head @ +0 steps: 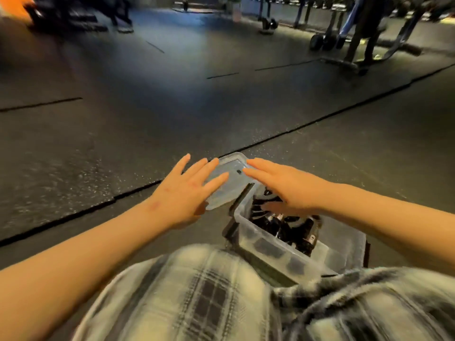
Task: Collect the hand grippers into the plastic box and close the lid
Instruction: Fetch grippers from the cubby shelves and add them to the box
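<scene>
A clear plastic box (261, 236) stands on the floor in front of my knees, with several black hand grippers (290, 226) lying inside. The clear lid (229, 185) hangs tilted over the box's far left corner. My left hand (183, 193) holds the lid from the left, its straight fingers spread on top and its thumb tucked under the near corner. My right hand (286, 185) lies with straight fingers on the lid's right edge, and its thumb stretches over the open box, apart from the lid.
Dark rubber gym floor (147, 119) with seams runs all around. Weight machines and dumbbells (344, 38) stand far back right. My plaid-covered legs (197, 296) fill the bottom of the view, right against the box.
</scene>
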